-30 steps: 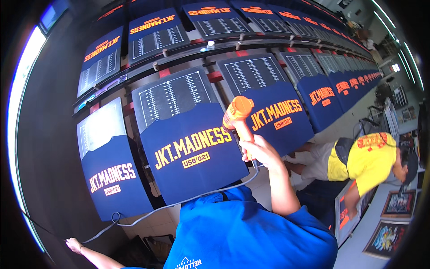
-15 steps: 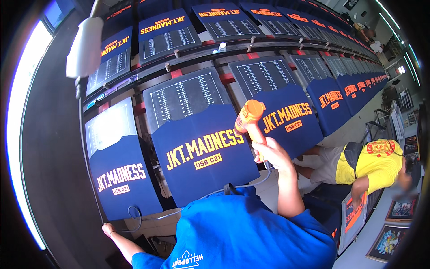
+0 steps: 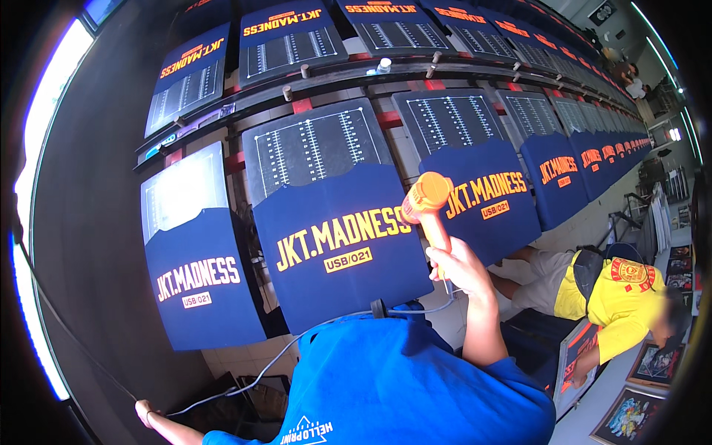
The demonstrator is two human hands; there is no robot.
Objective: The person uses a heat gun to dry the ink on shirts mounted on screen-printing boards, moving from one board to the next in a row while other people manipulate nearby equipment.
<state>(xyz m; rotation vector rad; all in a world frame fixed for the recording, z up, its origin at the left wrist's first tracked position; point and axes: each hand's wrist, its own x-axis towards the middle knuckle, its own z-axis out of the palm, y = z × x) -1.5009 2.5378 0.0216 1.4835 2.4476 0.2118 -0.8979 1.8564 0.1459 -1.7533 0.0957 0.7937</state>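
Observation:
My right hand (image 3: 461,268) is wrapped round the handle of an orange hair dryer (image 3: 432,194), holding it over the gap between two printed navy shirts. One navy shirt (image 3: 348,297) with yellow lettering lies on a dark board just left of the dryer. Another navy shirt (image 3: 497,233) is to the right of it. At the lower left, my left hand (image 3: 146,412) has its fingers closed round a thin cord (image 3: 89,356), which runs up along the left side. A grey cable (image 3: 274,363) stretches between the left hand and the dryer side, passing in front of my body.
Dark marked boards (image 3: 315,148) with shirts stand in long rows, separated by a black rail (image 3: 252,100) with pegs. A small bottle (image 3: 383,67) sits on the rail. At right, a person in a yellow shirt (image 3: 619,297) bends over a framed screen (image 3: 575,363). A dark wall (image 3: 89,185) rises at left.
My left hand has moved left and down, and the cord has swung to the left. The hanging white thing at the upper left is out of view. The dryer has shifted slightly right.

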